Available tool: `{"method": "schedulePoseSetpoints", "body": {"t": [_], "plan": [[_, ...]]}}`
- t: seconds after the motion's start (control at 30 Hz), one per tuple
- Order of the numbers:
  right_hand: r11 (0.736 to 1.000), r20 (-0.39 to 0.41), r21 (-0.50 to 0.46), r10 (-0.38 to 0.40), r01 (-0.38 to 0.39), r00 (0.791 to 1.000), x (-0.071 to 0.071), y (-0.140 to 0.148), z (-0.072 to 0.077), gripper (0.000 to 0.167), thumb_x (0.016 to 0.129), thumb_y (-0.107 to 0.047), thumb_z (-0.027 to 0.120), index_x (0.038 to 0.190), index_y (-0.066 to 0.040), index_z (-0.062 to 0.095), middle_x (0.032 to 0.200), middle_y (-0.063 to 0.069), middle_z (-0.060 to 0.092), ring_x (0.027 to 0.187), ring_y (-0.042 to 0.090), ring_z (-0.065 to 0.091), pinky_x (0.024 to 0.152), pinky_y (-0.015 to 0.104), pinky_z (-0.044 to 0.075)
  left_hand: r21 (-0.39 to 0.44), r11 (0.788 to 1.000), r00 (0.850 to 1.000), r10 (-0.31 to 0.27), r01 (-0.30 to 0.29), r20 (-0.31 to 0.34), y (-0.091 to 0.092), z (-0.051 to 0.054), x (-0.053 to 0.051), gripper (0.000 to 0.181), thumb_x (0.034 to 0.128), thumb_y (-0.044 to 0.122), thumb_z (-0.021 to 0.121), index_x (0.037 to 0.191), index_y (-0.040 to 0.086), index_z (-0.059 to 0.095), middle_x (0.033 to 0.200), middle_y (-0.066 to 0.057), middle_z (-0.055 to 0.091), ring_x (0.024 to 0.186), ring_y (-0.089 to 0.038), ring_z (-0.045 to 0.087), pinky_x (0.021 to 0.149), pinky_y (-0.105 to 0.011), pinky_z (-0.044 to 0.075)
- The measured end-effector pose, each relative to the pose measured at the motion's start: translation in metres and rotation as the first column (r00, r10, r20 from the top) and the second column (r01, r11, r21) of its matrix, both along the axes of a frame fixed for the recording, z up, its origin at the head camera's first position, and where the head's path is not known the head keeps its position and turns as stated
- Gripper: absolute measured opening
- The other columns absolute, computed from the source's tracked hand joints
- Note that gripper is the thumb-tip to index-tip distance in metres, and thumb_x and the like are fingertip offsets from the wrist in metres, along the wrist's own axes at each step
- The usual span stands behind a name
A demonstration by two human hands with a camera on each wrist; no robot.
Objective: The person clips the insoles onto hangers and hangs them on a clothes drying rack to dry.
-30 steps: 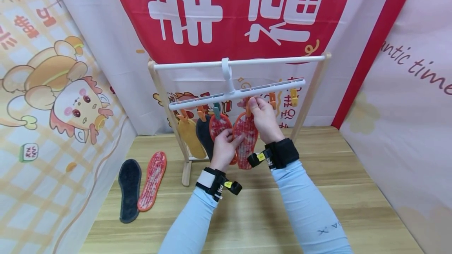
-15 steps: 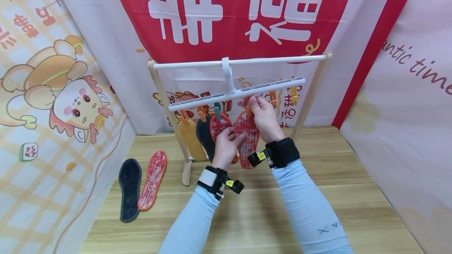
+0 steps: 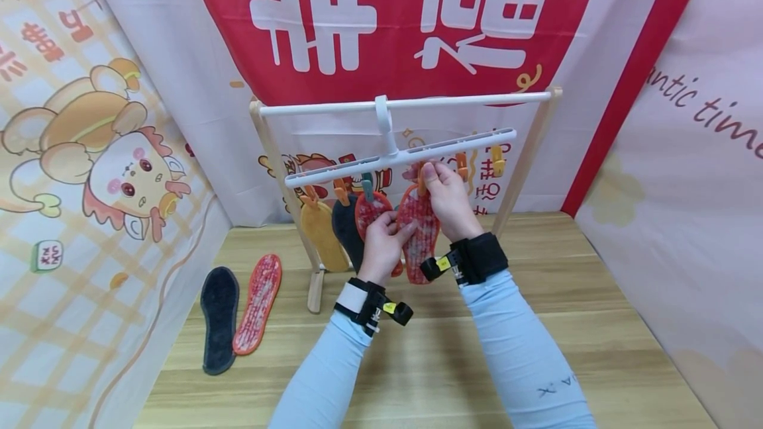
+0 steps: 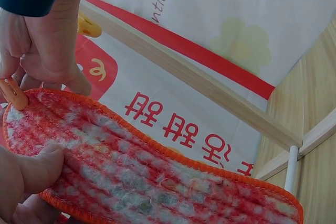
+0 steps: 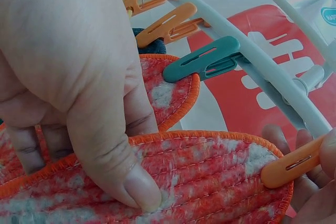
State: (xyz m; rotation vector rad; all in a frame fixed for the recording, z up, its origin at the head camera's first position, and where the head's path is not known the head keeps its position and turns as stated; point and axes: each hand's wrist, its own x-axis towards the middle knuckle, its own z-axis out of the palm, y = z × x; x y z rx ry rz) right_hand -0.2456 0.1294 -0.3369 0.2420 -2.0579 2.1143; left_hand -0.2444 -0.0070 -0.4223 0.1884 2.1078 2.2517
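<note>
A red-and-white insole (image 3: 422, 243) with orange edging hangs below the white hanger (image 3: 441, 149). My left hand (image 3: 381, 248) pinches its left edge, with the thumb (image 5: 137, 187) on its front face. At the insole's top end, my right hand (image 3: 451, 198) pinches an orange clothespin (image 5: 294, 165), whose tip lies over the insole's edge. Left of it hang another red insole (image 3: 371, 209) on a green clothespin (image 5: 202, 59), a dark insole (image 3: 347, 227) and a yellow insole (image 3: 324, 234) on orange clothespins. My left hand partly hides the second red insole.
The hanger hooks over the top rod (image 3: 334, 108) of a wooden-legged rack (image 3: 517, 164). Toward its right end hang an orange clothespin (image 3: 461, 165) and a yellow clothespin (image 3: 497, 161). A loose dark insole (image 3: 220, 320) and a loose red insole (image 3: 257, 303) lie on the table (image 3: 536, 323) at left.
The held red insole and my left hand have shifted slightly to the right. My right hand keeps nearly the same place at the clothespin.
</note>
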Motion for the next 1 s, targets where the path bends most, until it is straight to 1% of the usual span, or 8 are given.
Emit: {"method": "schedulePoseSetpoints", "body": {"t": [0.1,0.27,0.5,0.67,0.73,0.9,1.0], "plan": [[1.0,-0.004,0.012,0.0,0.0,1.0,0.0,0.001,0.0,0.048,0.104,-0.035,0.038,0.129,0.002,0.055,0.122,0.017,0.064,0.122,0.021,0.053,0.101,0.039,0.036,0.005,1.0,1.0,0.001,-0.001,-0.003,0.001,0.0,0.0,0.023,0.0943,0.016,0.069,0.114,0.007,0.062,0.104,-0.009,0.072,0.097,-0.02,0.069,0.084,-0.037,0.056],[0.998,0.017,0.07,0.008,-0.01,1.0,0.0,0.005,0.0,0.049,0.104,-0.037,0.039,0.133,0.0,0.053,0.123,0.015,0.064,0.121,0.021,0.052,0.097,0.039,0.038,0.01,1.0,1.0,0.007,-0.007,-0.005,0.002,0.0,0.002,0.025,0.095,0.019,0.069,0.116,0.008,0.062,0.107,-0.008,0.071,0.099,-0.021,0.068,0.086,-0.038,0.055],[0.99,0.031,0.136,0.029,-0.033,0.999,0.001,0.013,0.0,0.05,0.104,-0.041,0.043,0.141,-0.008,0.051,0.125,0.014,0.063,0.125,0.021,0.049,0.106,0.044,0.034,-0.033,0.999,1.0,0.018,-0.018,-0.01,0.004,-0.001,0.004,0.028,0.0956,0.023,0.069,0.12,0.009,0.063,0.111,-0.007,0.069,0.103,-0.019,0.066,0.089,-0.038,0.054],[0.983,0.022,0.185,-0.002,-0.002,1.0,0.0,0.016,-0.002,0.053,0.103,-0.044,0.046,0.143,-0.008,0.05,0.133,0.015,0.058,0.129,0.022,0.047,0.109,0.044,0.035,-0.08,0.997,1.0,0.007,-0.008,-0.013,0.004,-0.003,0.005,0.031,0.0966,0.023,0.067,0.123,0.008,0.063,0.114,-0.008,0.068,0.105,-0.02,0.064,0.09,-0.038,0.053],[0.98,0.024,0.197,-0.015,0.01,1.0,0.0,0.018,-0.003,0.056,0.103,-0.045,0.047,0.144,-0.007,0.05,0.136,0.014,0.056,0.13,0.023,0.047,0.108,0.044,0.036,-0.085,0.996,1.0,0.0,-0.001,-0.011,0.004,-0.005,0.005,0.033,0.0968,0.023,0.067,0.125,0.008,0.062,0.116,-0.009,0.067,0.107,-0.021,0.064,0.091,-0.038,0.053],[0.976,0.027,0.216,-0.031,0.025,0.999,0.001,0.021,-0.001,0.058,0.102,-0.047,0.048,0.144,-0.007,0.049,0.136,0.013,0.056,0.129,0.024,0.048,0.108,0.044,0.037,-0.096,0.995,1.0,-0.013,0.011,-0.019,0.005,-0.01,0.002,0.038,0.0964,0.023,0.067,0.13,0.006,0.06,0.116,-0.01,0.067,0.107,-0.021,0.064,0.091,-0.037,0.053],[0.974,0.027,0.223,-0.043,0.035,0.999,0.002,0.023,0.0,0.058,0.102,-0.047,0.048,0.144,-0.007,0.049,0.137,0.012,0.056,0.129,0.024,0.048,0.108,0.045,0.037,-0.111,0.994,1.0,-0.018,0.015,-0.024,0.006,-0.012,0.001,0.039,0.0965,0.023,0.067,0.131,0.006,0.06,0.115,-0.008,0.067,0.106,-0.02,0.064,0.091,-0.037,0.053]]}}
